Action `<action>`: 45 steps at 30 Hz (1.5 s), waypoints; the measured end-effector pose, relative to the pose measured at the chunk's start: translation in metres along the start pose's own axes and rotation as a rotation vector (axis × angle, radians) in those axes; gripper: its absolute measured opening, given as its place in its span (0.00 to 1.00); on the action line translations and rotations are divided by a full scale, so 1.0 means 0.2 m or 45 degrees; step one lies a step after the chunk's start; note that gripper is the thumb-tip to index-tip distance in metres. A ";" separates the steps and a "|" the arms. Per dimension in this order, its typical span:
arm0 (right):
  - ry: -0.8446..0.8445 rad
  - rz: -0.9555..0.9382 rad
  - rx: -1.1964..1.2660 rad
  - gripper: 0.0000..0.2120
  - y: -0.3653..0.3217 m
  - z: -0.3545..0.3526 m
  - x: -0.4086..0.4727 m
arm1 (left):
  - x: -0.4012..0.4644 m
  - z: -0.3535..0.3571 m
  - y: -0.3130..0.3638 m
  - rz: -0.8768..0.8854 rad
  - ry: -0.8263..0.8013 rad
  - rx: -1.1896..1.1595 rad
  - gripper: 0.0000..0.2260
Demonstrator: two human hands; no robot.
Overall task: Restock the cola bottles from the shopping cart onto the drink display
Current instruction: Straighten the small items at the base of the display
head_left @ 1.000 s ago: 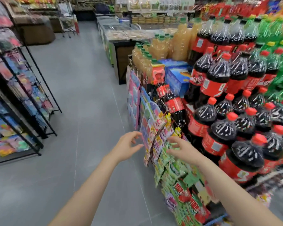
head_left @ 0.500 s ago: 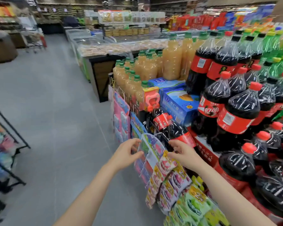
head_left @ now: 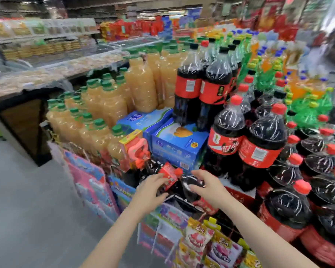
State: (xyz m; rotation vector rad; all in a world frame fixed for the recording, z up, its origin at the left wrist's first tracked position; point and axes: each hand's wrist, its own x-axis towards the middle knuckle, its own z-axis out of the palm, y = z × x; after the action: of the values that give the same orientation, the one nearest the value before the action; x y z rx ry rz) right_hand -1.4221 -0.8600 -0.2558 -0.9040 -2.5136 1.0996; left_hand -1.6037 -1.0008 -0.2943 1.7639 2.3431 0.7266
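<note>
Left hand [head_left: 150,187] and right hand [head_left: 207,187] curl round lying cola bottles [head_left: 174,177], just below blue carton [head_left: 179,145]; grip partly blurred.

My head camera looks forward and down, close over the cola bottles [head_left: 246,144] at arm's reach.
</note>
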 end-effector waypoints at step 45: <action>0.782 0.524 -0.089 0.15 0.04 -0.41 -0.20 | 0.60 0.37 0.53 0.270 -0.791 -0.752 0.44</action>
State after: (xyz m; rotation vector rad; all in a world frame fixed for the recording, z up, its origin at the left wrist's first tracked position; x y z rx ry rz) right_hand -1.3510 -0.8352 -0.2051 -1.5484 -1.9128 0.6788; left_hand -1.5211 -0.8443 -0.2908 1.6507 1.3817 0.6720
